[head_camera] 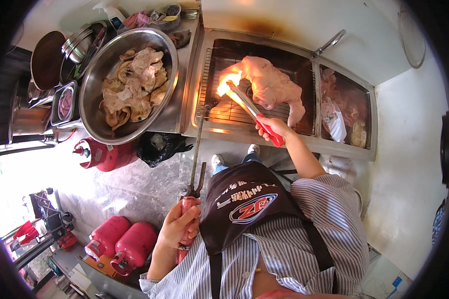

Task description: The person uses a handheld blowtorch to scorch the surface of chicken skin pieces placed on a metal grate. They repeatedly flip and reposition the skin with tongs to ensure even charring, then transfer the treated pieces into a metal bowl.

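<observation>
My left hand [179, 224] grips the red handle of a gas torch [198, 145]. Its long metal tube reaches up to a burner head [210, 102] at the sink's left side. Orange flame [228, 84] plays over the left end of a large pale piece of skin-on meat [273, 80]. That meat lies on a wire rack [224, 116] across the sink basin. In my right hand [277, 129] are metal tongs [249, 102] with red grips, their tips inside the flame at the meat's left end. Glare hides whether the tips are closed on it.
A big steel bowl [86, 101] of browned meat pieces stands left of the sink. The right basin [372, 127] holds plastic bags and food, below a faucet [329, 43]. Red gas cylinders [136, 246] stand on the floor, another [112, 155] under the counter beside a black bag [159, 149].
</observation>
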Tool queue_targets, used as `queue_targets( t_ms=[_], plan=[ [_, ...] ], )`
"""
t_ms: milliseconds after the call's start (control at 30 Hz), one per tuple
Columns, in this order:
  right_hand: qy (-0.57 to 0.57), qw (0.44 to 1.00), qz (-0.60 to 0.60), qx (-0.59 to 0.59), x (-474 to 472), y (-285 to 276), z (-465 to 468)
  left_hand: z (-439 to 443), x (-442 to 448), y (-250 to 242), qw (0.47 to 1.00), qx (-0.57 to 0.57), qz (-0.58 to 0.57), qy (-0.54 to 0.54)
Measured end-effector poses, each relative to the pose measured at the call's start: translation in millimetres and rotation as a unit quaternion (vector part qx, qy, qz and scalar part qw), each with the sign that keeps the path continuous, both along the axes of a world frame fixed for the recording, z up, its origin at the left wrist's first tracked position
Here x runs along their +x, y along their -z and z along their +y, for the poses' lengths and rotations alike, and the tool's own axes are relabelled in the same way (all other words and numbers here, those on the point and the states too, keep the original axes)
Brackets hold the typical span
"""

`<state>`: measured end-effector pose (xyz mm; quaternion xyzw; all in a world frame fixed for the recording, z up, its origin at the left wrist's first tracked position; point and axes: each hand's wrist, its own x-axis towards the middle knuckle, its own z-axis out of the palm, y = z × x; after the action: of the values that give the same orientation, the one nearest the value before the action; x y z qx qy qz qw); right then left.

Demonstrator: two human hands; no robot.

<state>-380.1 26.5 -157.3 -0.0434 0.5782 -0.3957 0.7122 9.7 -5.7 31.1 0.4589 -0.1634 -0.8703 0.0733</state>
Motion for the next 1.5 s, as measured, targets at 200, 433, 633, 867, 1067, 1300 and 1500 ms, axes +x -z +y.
queue_targets(
  t_ms=[200, 433, 633, 867, 1067, 1300, 1500],
  plan=[
    [0.075, 0.994, -0.072, -0.021, 42, 33, -6, -5, 12, -2, 1.0, -0.012, -0.011, -0.004],
    [0.175, 0.978, -0.101, -0.053, 70, 39, -8, -14, 17, -4, 0.999, -0.027, 0.02, -0.002],
    [0.159, 0.969, -0.175, -0.078, 81, 41, -2, -17, 17, -5, 0.999, -0.033, 0.014, 0.004],
    [0.178, 0.98, -0.043, -0.082, 110, 62, -12, -16, 15, -6, 0.999, -0.026, 0.022, 0.01],
    [0.284, 0.95, 0.057, -0.112, 168, 88, -23, -15, 15, -7, 0.999, -0.038, 0.021, 0.008],
    [0.301, 0.93, 0.165, -0.128, 179, 106, -25, -14, 13, -9, 0.999, -0.04, 0.019, 0.002],
    [0.31, 0.933, 0.099, -0.153, 155, 106, -31, -16, 12, -9, 0.999, -0.034, 0.025, 0.01]
  ],
)
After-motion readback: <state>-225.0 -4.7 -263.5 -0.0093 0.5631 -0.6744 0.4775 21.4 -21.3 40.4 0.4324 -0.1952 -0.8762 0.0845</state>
